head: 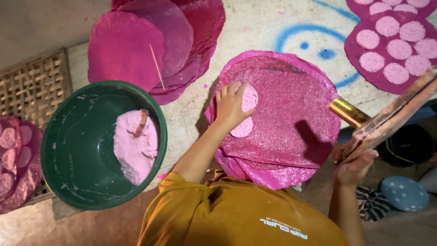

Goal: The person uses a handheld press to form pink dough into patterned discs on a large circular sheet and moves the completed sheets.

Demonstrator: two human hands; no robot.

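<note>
The left hand (231, 105) lies flat, fingers spread and gripping nothing, pressing a small pale pink dough disc (249, 98) onto the big round magenta sheet (291, 114) on the floor, apparently to make it stick, with a second pale pink disc (241, 129) just below the wrist. The right hand (354, 165) is closed round a long reddish wooden tool (395, 116), held tilted clear of the sheet. The green plastic basin of pink dough (82, 150) stands left, stacked magenta sheets (150, 41) beyond it, a woven bamboo tray (32, 86) far left
</note>
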